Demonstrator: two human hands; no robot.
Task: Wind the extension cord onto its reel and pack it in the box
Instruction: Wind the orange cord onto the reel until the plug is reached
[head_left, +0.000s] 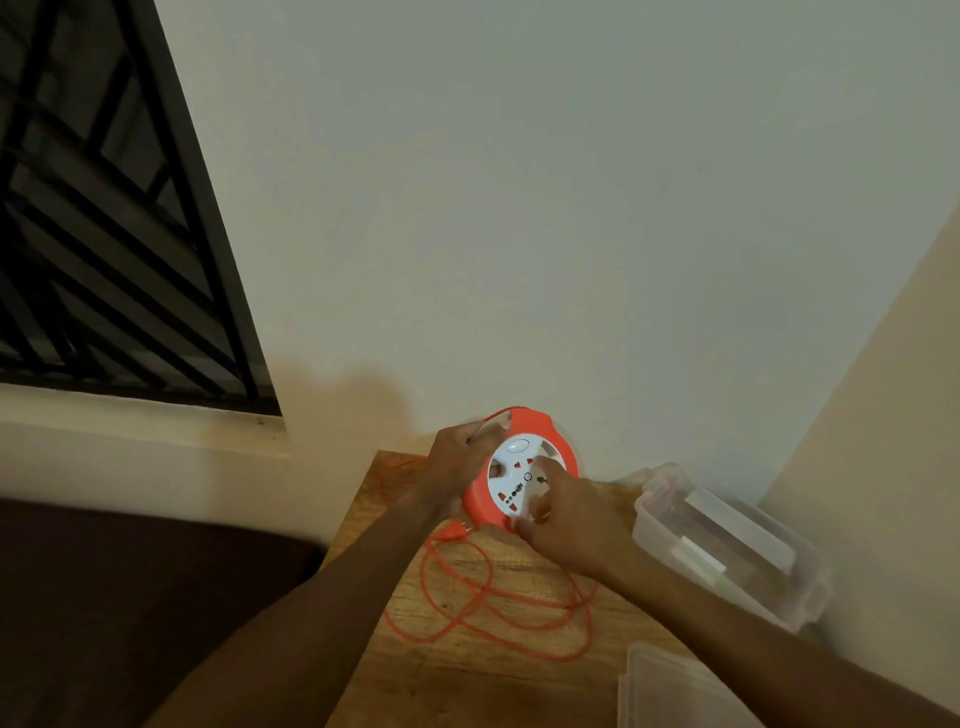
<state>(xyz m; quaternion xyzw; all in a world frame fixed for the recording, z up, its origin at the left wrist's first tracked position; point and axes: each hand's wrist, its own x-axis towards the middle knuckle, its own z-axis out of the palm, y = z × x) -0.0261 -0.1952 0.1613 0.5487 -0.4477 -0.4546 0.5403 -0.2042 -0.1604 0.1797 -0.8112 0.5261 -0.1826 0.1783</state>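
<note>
Glossy plastic reel (521, 465), grainy wood table (467, 670), clear plastic box (727, 551).

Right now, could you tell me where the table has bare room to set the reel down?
Bare wood lies between the cord loops and lid, at the near edge. Crowded: loops mid-table, box on the right.
</note>
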